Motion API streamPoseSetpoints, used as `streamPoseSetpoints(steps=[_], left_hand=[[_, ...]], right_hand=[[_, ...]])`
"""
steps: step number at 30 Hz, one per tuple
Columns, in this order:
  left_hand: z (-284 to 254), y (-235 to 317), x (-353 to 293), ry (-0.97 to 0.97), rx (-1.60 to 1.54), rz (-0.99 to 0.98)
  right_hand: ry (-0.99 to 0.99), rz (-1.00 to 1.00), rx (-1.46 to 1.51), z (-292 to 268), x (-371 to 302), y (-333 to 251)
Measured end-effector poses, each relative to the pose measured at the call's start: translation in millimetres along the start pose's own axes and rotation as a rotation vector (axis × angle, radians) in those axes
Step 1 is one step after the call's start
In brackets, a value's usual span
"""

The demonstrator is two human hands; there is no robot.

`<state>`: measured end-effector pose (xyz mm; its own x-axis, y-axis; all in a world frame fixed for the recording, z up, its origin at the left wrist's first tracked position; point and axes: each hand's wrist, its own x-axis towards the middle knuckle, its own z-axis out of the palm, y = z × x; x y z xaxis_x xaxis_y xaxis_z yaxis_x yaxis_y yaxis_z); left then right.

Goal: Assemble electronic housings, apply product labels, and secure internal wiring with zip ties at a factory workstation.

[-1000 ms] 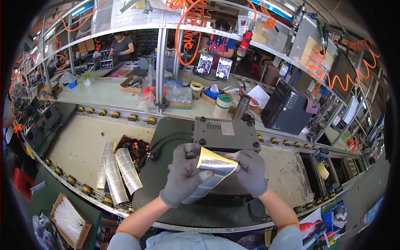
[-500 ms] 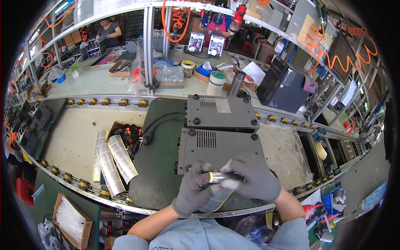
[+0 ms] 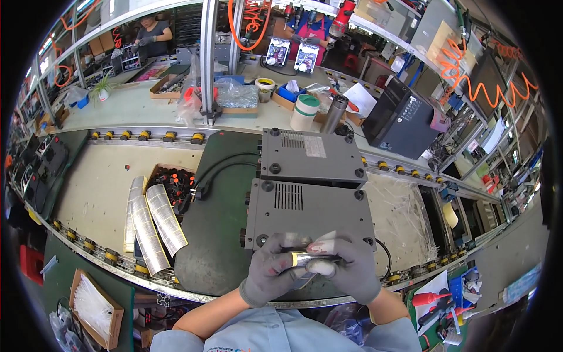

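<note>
In front of my chest I hold a sheet of silver labels with yellow edges, bent between both gloved hands. My left hand is closed on its left part. My right hand pinches the right part with thumb and fingers, which hide much of the sheet. Just beyond my hands lies a grey metal case with vent slots and round black feet facing up. A second grey case with a pale label lies behind it. Both rest on a dark green board.
More silver label sheets lie left of the board, by a box of black and orange parts. Rollers edge the line. Across it stand a green-lidded tub, a flask and a black computer case. Two people work farther back.
My right fingers have shifted and drawn together on the label sheet, and less of it shows below my hands. The whole view has moved slightly.
</note>
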<state>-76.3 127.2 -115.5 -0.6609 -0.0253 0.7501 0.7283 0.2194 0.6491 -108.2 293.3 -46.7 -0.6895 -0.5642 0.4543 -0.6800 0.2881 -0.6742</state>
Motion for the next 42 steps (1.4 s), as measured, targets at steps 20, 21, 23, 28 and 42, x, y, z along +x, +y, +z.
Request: streamPoseSetpoints(steps=[20, 21, 23, 28, 42], left_hand=[[17, 5, 0, -0.109, -0.162, -0.208], [17, 6, -4, -0.25, -0.199, -0.378], [22, 4, -9, -0.277, -0.216, -0.366], [30, 1, -5, 0.019, -0.166, -0.482], [-21, -23, 29, 0.11, 0.698, -0.154]], right_hand=[[0.288, -0.127, -0.129, -8, -11, 12], [0.316, -0.295, -0.288, -13, -5, 14], [0.282, -0.311, -0.354, -19, 2, 16], [0.181, 0.118, 0.051, -8, 12, 22], [-0.514, 0.344, -0.106, -42, 102, 90]])
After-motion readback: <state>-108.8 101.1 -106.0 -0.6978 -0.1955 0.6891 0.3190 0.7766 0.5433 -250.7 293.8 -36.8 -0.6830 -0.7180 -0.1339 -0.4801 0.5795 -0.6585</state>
